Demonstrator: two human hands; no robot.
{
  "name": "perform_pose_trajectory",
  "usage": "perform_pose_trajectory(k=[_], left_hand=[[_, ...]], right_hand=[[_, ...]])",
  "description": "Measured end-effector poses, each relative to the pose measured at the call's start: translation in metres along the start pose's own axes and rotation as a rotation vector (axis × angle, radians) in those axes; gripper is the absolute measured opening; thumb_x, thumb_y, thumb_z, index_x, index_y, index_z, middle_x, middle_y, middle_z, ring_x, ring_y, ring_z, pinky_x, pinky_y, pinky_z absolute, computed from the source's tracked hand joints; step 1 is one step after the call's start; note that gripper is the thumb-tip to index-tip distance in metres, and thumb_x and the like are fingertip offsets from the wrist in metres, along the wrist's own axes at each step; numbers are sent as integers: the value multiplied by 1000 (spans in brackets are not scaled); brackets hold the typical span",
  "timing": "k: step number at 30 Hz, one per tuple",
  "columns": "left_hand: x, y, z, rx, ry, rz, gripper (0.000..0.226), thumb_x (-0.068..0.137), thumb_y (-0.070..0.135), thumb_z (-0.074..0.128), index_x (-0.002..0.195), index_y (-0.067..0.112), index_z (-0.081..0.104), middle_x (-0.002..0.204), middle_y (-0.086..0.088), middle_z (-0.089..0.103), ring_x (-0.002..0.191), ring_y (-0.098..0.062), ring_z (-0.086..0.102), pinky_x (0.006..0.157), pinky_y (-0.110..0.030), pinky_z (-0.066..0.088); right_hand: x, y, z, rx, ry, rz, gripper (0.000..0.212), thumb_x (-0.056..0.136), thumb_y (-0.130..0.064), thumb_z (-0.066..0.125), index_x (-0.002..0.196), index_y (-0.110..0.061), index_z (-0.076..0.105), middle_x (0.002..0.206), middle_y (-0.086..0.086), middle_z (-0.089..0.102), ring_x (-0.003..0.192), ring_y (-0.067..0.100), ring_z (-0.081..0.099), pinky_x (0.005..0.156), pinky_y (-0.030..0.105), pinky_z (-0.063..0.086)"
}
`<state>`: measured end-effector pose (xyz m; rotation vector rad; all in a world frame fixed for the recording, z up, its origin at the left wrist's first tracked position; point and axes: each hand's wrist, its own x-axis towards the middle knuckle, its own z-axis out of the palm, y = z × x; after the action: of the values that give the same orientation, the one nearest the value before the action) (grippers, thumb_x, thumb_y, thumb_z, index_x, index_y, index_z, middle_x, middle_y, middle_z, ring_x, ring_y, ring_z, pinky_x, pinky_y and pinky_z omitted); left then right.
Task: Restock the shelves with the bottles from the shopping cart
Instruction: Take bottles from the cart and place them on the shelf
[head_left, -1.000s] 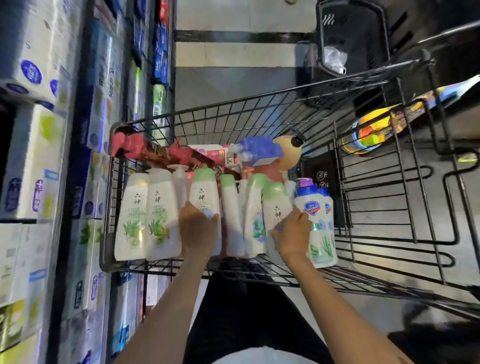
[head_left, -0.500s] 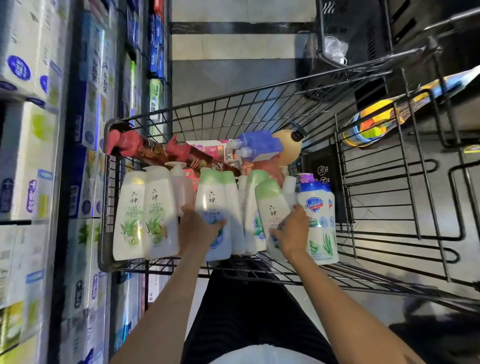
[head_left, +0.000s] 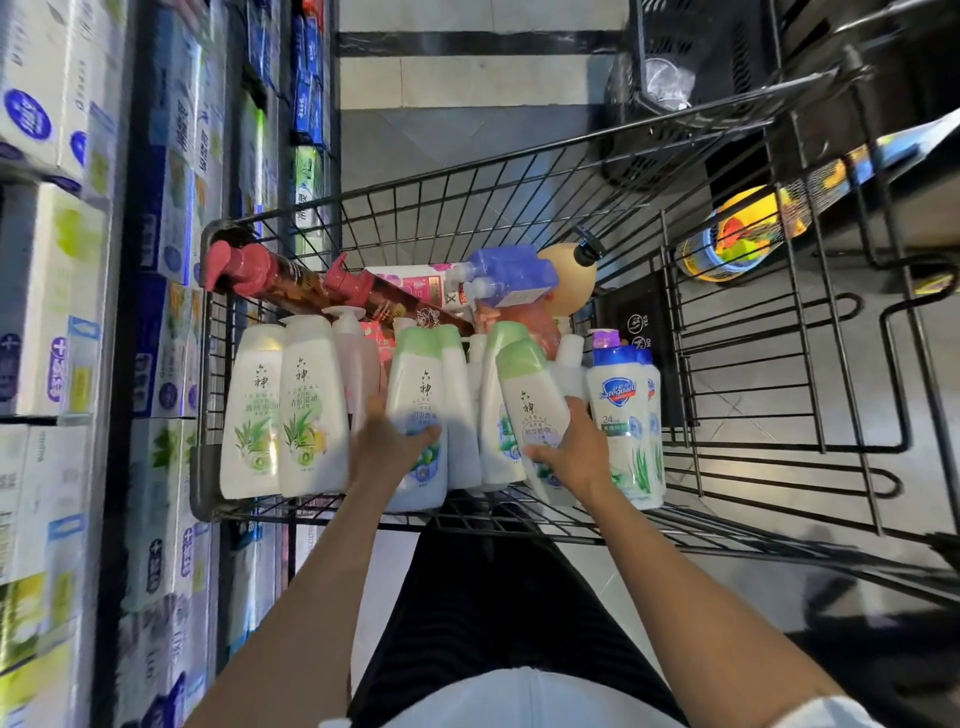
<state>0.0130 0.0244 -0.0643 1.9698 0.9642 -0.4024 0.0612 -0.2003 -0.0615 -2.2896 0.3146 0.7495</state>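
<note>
A tall run of shelves (head_left: 78, 312) packed with boxed goods stands well to the left of both hands, and the black wire shopping cart (head_left: 519, 208) fills the middle of the view, its near rim lying just below the wrists. Beyond the cart, far ahead of the hands, a black plastic basket (head_left: 675, 78) sits on the tiled floor. Inside the cart, a row of white bottles stands at the near end. Two white bottles with white caps (head_left: 283, 410) stand side by side just left of the left hand, touching each other. The left hand (head_left: 387, 447) grips a white bottle with a pale green cap (head_left: 421, 395), the fingers wrapped round its lower body and the thumb across the front of the label; this bottle stands roughly upright among its neighbours. The right hand (head_left: 571, 452) grips another green-capped white bottle (head_left: 535, 400), fingers curled round its lower part, and this one leans with its cap tipped toward the left. Just right of the right hand stands a white bottle with a blue cap (head_left: 621, 415), touching the hand's outer side. Ahead of both hands, past the caps, two dark pump bottles with red heads (head_left: 291, 275) lie slanted across the far items, near a blue-purple bottle (head_left: 506, 275) and a round tan bottle (head_left: 566, 280).
</note>
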Motion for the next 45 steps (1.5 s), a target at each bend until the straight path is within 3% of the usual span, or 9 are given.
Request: perform_pose_trajectory(k=[7,17,21,24,28,34,37,41,45], left_hand=[[-12,30,-11,-359,-125,-36,37,72,15,83,103,4,66,72,6,69,56,0,65,47,-13,48],[-30,77,-43,-877,-230,-21,55,76,21,76,126,11,56,112,-15,69,100,-31,68,87,-49,54],[-34,84,-59,-1064,-195,-10,63,76,17,70,134,3,49,122,-19,63,110,-33,62,95,-50,50],[-44,80,-69,-1111,-153,40,48,79,17,67,125,8,56,109,-9,71,101,-25,68,81,-38,57],[-70,73,-80,-1119,-33,100,62,72,20,70,129,8,52,110,-9,70,97,-22,69,73,-32,58],[-117,43,-84,-1119,235,103,67,73,21,73,134,10,49,123,-11,64,109,-26,64,90,-42,54],[-148,23,-85,-1136,376,105,63,73,20,74,131,8,52,117,-9,68,102,-23,68,83,-39,57],[-201,-12,-87,-1157,567,98,40,78,18,74,114,16,59,92,11,75,83,-8,71,62,-18,55],[-261,-50,-86,-1259,752,49,57,66,27,78,119,20,57,101,3,74,89,-16,71,65,-25,56]], right_hand=[[3,-16,-16,279,0,3,55,71,-13,85,117,-2,57,112,15,67,102,29,64,89,47,54],[-3,-77,-60,849,-269,-40,44,75,-6,76,116,-11,60,109,18,70,91,30,71,76,43,59],[-9,-98,-72,909,-346,-78,63,65,-15,77,123,-5,57,104,15,72,87,29,72,70,38,58],[-14,-110,-74,882,-411,-145,64,65,-15,76,125,-5,56,101,11,73,86,26,72,66,34,57],[-19,-126,-70,753,-499,-280,56,64,-16,77,117,-18,58,102,5,74,88,19,73,66,28,57],[-35,-149,-56,561,-677,-452,50,72,-5,75,118,-13,56,88,-10,75,80,9,72,63,20,56],[-52,-157,-42,483,-778,-535,48,65,-9,82,106,-23,61,90,-9,76,82,12,72,66,23,56],[-86,-165,-15,363,-963,-592,50,66,-8,80,111,-19,60,92,-8,76,83,13,72,67,24,56],[-135,-169,18,207,-1130,-619,56,63,-5,80,115,-7,60,89,-5,75,80,14,72,66,25,55]])
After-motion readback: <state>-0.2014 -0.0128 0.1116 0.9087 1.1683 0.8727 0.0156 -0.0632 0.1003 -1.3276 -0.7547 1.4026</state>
